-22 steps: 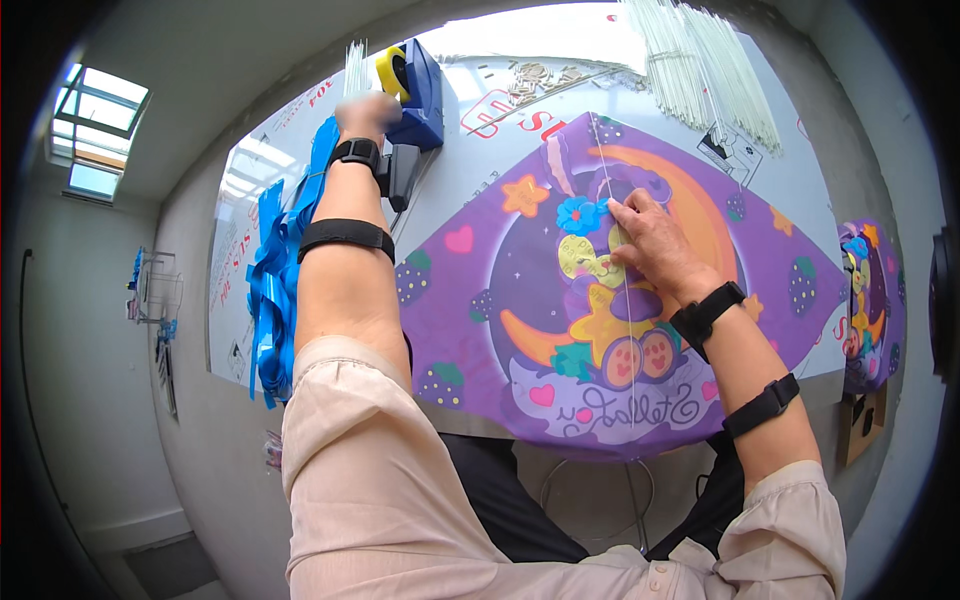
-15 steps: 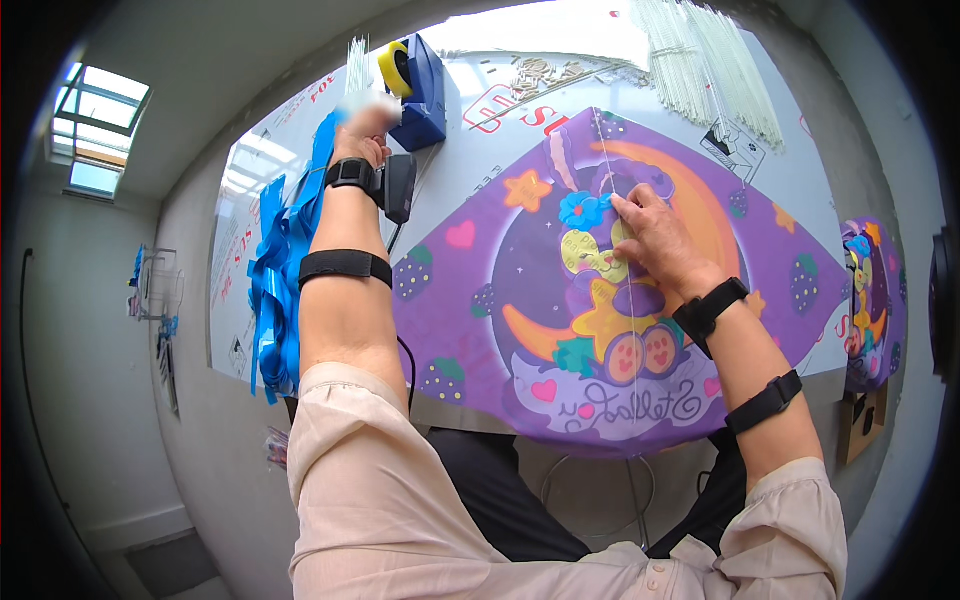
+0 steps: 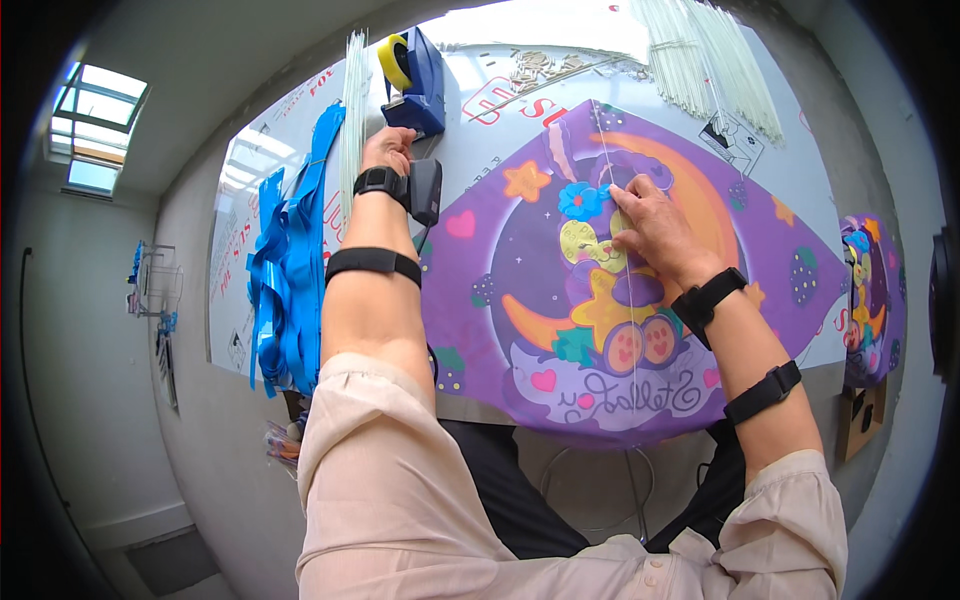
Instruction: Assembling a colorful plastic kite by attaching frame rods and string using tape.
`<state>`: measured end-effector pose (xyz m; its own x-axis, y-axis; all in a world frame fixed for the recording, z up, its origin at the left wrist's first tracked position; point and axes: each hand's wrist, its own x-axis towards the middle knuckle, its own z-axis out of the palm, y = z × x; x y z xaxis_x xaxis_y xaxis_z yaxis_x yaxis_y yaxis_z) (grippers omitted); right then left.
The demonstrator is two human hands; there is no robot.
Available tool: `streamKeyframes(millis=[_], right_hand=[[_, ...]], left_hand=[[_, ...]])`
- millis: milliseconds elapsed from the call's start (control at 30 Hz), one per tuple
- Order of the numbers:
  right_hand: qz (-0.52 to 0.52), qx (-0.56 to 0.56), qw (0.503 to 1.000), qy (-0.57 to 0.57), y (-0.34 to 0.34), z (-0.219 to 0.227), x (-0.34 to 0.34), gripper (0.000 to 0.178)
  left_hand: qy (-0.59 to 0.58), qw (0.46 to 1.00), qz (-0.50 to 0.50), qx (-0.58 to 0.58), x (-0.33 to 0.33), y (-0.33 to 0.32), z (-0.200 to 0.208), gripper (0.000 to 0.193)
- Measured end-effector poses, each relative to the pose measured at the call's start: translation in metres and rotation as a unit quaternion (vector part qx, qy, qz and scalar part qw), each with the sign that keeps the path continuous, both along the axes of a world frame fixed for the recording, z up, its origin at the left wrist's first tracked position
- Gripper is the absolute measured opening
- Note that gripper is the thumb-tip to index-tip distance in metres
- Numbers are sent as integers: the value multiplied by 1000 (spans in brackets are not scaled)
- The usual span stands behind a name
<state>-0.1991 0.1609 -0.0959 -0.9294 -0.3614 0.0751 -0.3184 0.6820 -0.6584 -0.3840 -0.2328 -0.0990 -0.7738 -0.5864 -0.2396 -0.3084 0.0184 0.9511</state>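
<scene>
A purple kite-shaped sheet [image 3: 450,300] with a cartoon animal, moon and stars lies spread before me. A thin pale rod [image 3: 630,330] runs down its middle. My right hand [image 3: 655,230] rests on the sheet, its thumb and forefinger closed on the rod below the upper tip. My left hand [image 3: 388,152] is at the near end of a blue tape dispenser [image 3: 425,90] that carries a yellow-cored roll [image 3: 394,62]. The left fingers are bent together by the dispenser's front; whatever they pinch is too small to make out.
Blue ribbon strips [image 3: 290,290] lie along the table's left side, next to a bundle of thin pale rods [image 3: 354,110]. More pale rods [image 3: 690,65] and small beige pieces [image 3: 540,70] lie at the back. Another printed sheet [image 3: 868,300] hangs at the right edge.
My left hand has come toward me and slightly right, from beside the tape roll to the dispenser's near end. My right hand has stayed at the rod.
</scene>
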Motion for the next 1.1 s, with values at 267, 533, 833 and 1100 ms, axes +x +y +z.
streamKeyframes(millis=[267,533,833,1100], right_hand=[[-17,81,996,32,43,-23,-7,51],[-38,56,996,54,43,-2,44,35],[-94,78,986,-114,46,-7,146,34],[-116,117,983,-84,42,-10,149,37]], left_hand=[[48,956,-290,6,177,181,45,10],[-1,935,-343,87,366,254,19,9],[-168,903,-255,303,414,269,12,13],[-191,890,-240,337,402,280,5,14]])
